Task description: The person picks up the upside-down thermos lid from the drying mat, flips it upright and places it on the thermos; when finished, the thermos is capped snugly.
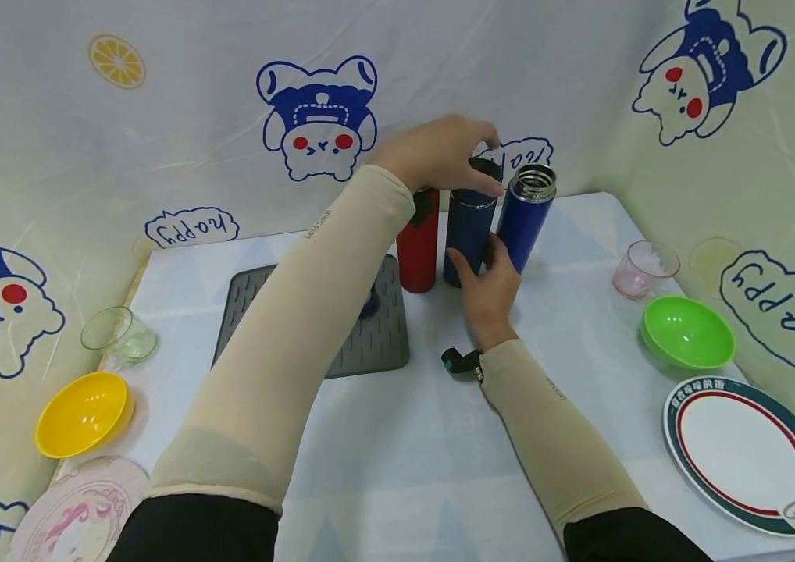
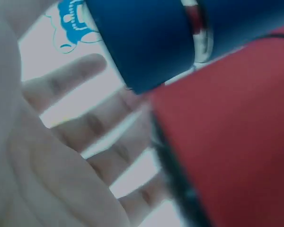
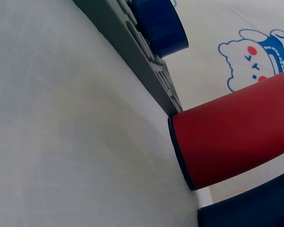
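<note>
A dark blue thermos (image 1: 469,238) stands upright, its lid (image 2: 142,45) on top above a silver ring. My left hand (image 1: 443,156) reaches over the lid from the left; in the left wrist view its fingers are spread and loosely bent beside the lid. My right hand (image 1: 494,293) holds the dark blue thermos low on its body, thumb in front and fingers on its right side. Just right of it is a brighter blue thermos (image 1: 527,222), lidless with a bare steel mouth. A red thermos (image 1: 417,250) stands to the left, its top partly hidden behind my left wrist.
A grey ribbed mat (image 1: 383,343) lies left of the bottles, with a blue cap (image 3: 163,28) on it. At left are a glass (image 1: 119,334), yellow bowl (image 1: 84,414) and pink plate (image 1: 81,507); at right, a pink glass (image 1: 643,269), green bowl (image 1: 688,332) and green-rimmed plate (image 1: 745,453).
</note>
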Motion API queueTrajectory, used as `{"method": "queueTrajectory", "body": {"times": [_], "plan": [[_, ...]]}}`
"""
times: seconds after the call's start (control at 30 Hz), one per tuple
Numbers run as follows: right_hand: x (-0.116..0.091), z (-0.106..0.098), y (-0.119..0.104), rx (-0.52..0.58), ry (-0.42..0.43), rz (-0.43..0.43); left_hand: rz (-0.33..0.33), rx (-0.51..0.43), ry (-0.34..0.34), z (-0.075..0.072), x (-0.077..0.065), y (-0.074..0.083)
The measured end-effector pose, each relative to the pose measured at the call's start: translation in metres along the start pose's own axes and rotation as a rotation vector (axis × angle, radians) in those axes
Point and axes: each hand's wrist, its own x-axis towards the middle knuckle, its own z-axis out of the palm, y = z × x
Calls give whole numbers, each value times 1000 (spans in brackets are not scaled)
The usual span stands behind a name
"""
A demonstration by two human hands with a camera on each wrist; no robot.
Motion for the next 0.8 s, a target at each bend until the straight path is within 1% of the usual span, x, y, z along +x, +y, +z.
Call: {"method": "queueTrajectory", "body": {"times": [0.07,0.13,0.2,0.27,0.3,0.37,0.47,0.53,0.63,0.7,0.8], "plan": [[0,0,1,-14,3,-2,15,-48,7,1,0,0],[0,-1,2,-10,4,-13,39,-86,-9,1,1,0],[0,0,3,-5,5,-17,39,-80,-17,2,2,-1],[0,0,2,-1,5,-16,32,-33,-6,4,2,-2],[0,1,2,5,2,-14,29,-25,-2,5,3,-2],[0,0,1,-1,5,-9,38,-35,1,8,4,-2],[0,0,2,2,4,-17,56,-65,-22,11,4,-2],[0,0,3,3,6,-21,33,-54,-28,13,4,-3],[0,0,4,11,7,-20,-5,-40,-13,16,4,-4],[0,0,4,10,6,-14,-3,-78,-4,16,4,-6],[1,0,3,12,0,-11,18,-149,-6,15,4,-7]]}}
